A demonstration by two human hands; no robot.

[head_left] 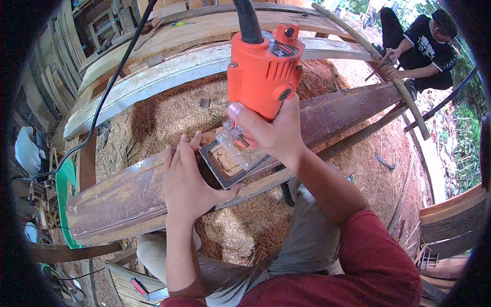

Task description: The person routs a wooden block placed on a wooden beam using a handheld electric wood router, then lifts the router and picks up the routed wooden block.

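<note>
My right hand (273,128) is wrapped round the body of an orange handheld router (263,66) with a black cord. Its clear plastic base (225,138) sits over a dark rectangular template frame (217,178), inside which pale cut wood shows. The frame lies on a long reddish-brown board (117,194). My left hand (192,184) rests on the board against the frame's left side, fingers spread and thumb stretched along the near edge. Whether it presses on the frame or only the board, I cannot tell.
Behind lie long pale planks (153,71). At the upper right a person in dark clothes (419,51) crouches, hands on a wooden pole (417,112) crossing the board's end. A green plastic object (65,179) stands at left, a black cable hanging nearby. Sawdust covers the ground.
</note>
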